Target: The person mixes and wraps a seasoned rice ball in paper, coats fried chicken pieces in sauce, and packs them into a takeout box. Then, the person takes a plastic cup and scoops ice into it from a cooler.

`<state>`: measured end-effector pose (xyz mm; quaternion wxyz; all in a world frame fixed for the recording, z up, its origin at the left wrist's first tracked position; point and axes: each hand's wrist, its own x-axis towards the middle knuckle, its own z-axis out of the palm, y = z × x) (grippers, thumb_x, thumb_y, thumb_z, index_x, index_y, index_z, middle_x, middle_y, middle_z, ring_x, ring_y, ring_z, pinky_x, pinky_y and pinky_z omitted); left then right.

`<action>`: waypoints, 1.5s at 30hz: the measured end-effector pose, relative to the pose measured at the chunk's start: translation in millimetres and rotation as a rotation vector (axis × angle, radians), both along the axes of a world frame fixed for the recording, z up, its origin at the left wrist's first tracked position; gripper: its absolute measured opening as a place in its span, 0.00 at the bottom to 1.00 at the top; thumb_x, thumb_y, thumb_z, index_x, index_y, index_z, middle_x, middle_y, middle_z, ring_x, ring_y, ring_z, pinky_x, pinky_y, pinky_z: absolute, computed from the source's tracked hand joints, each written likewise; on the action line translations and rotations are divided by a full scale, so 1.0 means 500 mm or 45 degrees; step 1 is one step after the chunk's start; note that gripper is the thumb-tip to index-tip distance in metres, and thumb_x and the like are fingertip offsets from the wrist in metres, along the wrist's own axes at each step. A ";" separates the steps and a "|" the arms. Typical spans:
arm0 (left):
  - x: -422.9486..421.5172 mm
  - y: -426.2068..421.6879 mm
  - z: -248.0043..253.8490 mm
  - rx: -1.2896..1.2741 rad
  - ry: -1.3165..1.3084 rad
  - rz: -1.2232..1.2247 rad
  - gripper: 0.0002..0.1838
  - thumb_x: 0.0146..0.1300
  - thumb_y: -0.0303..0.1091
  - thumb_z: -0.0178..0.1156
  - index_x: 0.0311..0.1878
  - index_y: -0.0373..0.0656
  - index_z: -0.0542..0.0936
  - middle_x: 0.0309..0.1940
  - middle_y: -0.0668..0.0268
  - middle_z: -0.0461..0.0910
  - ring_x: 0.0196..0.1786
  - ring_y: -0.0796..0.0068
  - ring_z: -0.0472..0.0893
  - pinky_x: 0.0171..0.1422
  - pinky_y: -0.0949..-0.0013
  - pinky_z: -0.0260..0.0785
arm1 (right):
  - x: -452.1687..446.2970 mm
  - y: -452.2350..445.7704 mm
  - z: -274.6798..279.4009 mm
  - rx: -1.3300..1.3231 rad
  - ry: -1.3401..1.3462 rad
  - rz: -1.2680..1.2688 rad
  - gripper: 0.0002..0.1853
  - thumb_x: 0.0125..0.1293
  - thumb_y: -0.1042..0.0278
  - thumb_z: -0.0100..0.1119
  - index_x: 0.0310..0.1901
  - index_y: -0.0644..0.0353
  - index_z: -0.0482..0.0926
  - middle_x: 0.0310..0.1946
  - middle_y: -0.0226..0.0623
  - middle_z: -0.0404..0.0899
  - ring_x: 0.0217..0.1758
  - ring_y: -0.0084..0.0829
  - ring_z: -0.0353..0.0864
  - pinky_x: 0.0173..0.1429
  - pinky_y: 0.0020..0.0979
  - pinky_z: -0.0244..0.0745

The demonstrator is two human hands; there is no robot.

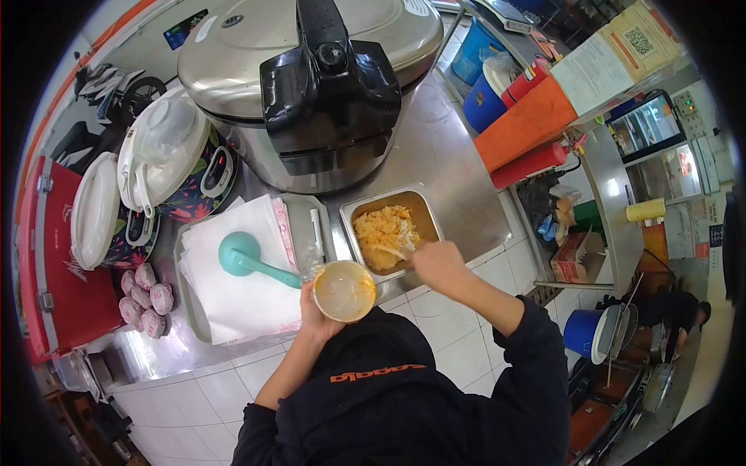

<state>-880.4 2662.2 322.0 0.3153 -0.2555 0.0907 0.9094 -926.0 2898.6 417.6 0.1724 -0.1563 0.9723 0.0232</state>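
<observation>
My left hand [316, 317] is wrapped around a small round tub [344, 290], its mouth turned up toward me, with yellow-orange smears along the rim and a pale inside. In my right hand [437, 264] is the handle end of a pale spoon [391, 250], whose far end rests in yellow-orange crumbly food [385, 225]. That food sits in a rectangular metal pan [430, 203] on the steel counter. Close to my left hand, a teal ladle [239, 254] lies on white paper sheets [225, 299], its handle pointing at the tub.
A large steel cooker [233, 74] with a black latch stands behind the pan. Left are two patterned pots [194, 182], several wrapped round items [148, 299] and a red cooler box [54, 256]. A marker [316, 229] lies on the grey tray [190, 318]. Another person [684, 314] is far right.
</observation>
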 end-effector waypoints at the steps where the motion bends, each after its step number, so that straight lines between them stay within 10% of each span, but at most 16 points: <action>1: -0.002 0.007 -0.002 0.001 0.002 0.002 0.34 0.58 0.58 0.37 0.58 0.43 0.67 0.57 0.55 0.68 0.58 0.47 0.69 0.63 0.47 0.60 | 0.005 -0.013 0.004 -0.029 -0.027 0.065 0.10 0.55 0.68 0.49 0.35 0.55 0.80 0.24 0.42 0.77 0.29 0.40 0.80 0.30 0.40 0.74; 6: -0.004 0.034 0.025 0.265 0.149 -0.094 0.38 0.56 0.64 0.36 0.60 0.44 0.66 0.58 0.53 0.67 0.62 0.44 0.64 0.65 0.44 0.56 | -0.037 -0.035 -0.010 0.060 0.432 -0.042 0.09 0.54 0.70 0.51 0.33 0.57 0.81 0.25 0.39 0.77 0.30 0.35 0.81 0.28 0.35 0.74; 19: -0.013 0.039 0.017 0.295 0.135 -0.027 0.40 0.56 0.68 0.36 0.61 0.46 0.65 0.60 0.52 0.64 0.63 0.33 0.57 0.64 0.41 0.57 | -0.054 -0.054 0.069 0.072 -0.215 0.141 0.11 0.55 0.68 0.48 0.26 0.60 0.81 0.26 0.42 0.80 0.32 0.37 0.82 0.34 0.35 0.75; 31: 0.000 0.026 0.013 0.238 0.278 -0.215 0.40 0.55 0.66 0.37 0.61 0.43 0.65 0.58 0.51 0.66 0.63 0.37 0.60 0.64 0.45 0.59 | -0.094 -0.025 0.075 0.276 -0.206 -0.055 0.12 0.56 0.68 0.47 0.29 0.57 0.83 0.29 0.40 0.82 0.35 0.35 0.82 0.36 0.36 0.75; 36: -0.042 0.015 0.038 0.047 0.169 -0.227 0.31 0.56 0.54 0.38 0.56 0.42 0.69 0.53 0.56 0.73 0.54 0.56 0.74 0.58 0.52 0.65 | -0.100 0.008 -0.013 0.309 -0.075 -0.202 0.10 0.54 0.66 0.51 0.30 0.55 0.83 0.29 0.40 0.82 0.35 0.36 0.82 0.38 0.35 0.76; 45: -0.059 0.033 0.051 0.094 0.162 -0.348 0.31 0.56 0.54 0.39 0.56 0.42 0.69 0.54 0.57 0.72 0.55 0.56 0.73 0.59 0.54 0.64 | -0.082 0.032 -0.037 -0.146 -0.308 -0.146 0.15 0.57 0.51 0.53 0.37 0.51 0.83 0.32 0.41 0.81 0.39 0.41 0.80 0.42 0.38 0.75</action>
